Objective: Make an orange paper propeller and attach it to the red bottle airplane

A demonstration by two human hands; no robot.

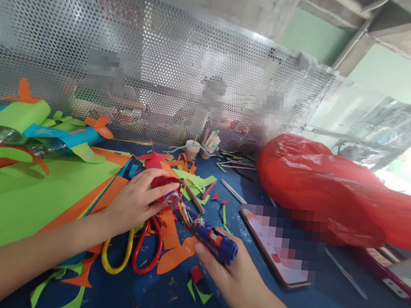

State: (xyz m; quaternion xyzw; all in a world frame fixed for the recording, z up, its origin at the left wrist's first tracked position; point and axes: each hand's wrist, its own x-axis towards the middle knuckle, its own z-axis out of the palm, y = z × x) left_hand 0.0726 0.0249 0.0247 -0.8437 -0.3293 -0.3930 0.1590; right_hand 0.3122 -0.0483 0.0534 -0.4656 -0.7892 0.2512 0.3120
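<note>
My left hand (136, 200) is closed around a small bottle wrapped in red paper (162, 182), its clear mouth pointing right. My right hand (231, 274) grips a blue glue gun (211, 237) with an orange trigger, and its nozzle points at the bottle's mouth. Scissors with a red and a yellow handle (136, 249) lie on the blue table just under my left hand. Orange paper cut-outs (175, 253) lie between my two hands.
Green and orange paper sheets (21, 193) cover the left. Paper-wrapped bottle planes (28, 125) stand at the far left. A red plastic bag (319, 185) fills the right, a phone (276, 249) beside it. Cups of sticks (200, 148) stand by the perforated metal screen (185, 63), with people behind it.
</note>
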